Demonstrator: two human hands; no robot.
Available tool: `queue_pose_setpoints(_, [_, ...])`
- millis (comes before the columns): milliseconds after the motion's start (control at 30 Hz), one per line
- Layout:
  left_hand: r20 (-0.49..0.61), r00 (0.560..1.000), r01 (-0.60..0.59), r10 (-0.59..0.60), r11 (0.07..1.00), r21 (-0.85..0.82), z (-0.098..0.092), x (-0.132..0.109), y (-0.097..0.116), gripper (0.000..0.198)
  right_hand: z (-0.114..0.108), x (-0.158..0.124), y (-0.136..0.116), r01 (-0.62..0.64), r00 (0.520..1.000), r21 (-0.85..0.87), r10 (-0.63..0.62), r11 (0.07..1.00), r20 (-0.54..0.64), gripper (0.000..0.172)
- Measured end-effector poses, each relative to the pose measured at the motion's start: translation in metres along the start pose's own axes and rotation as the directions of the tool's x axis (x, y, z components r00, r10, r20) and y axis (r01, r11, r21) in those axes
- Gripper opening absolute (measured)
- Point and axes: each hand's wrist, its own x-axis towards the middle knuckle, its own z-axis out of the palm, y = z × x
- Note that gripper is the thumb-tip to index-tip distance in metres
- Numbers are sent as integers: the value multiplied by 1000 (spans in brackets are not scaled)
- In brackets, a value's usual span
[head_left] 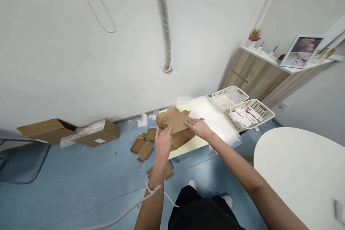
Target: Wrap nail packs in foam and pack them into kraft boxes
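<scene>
A folded piece of brown corrugated cardboard lies on a pale yellow board on the floor. My right hand rests flat on top of the cardboard, with its fingers pointing left. My left hand presses on the cardboard's near edge, and its fingers lie over the brown surface. Neither hand visibly grips it. Several flat cardboard pieces lie on the blue floor to the left of my left hand, and another piece lies under my left forearm.
Two white plastic baskets stand at the board's far right, one holding papers and packets. Two cardboard boxes lie by the wall at left. A round white table fills the lower right. A white cord crosses my left forearm.
</scene>
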Motion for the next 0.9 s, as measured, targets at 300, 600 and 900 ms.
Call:
queue_pose_setpoints(300, [-134, 905, -424, 403, 876, -232, 14, 50, 148, 50, -95, -152, 34, -456, 884, -177, 421, 872, -203, 35])
queue_pose_setpoints(600, [-87, 637, -691, 766, 518, -505, 76, 38, 374, 47, -130, -375, 61, -863, 504, -197, 778, 465, -375, 40])
queue_pose_setpoints(900, [129, 296, -691, 946, 305, -655, 202, -44, 482, 49, -38, -523, 70, -977, 212, -76, 955, 200, -206, 40])
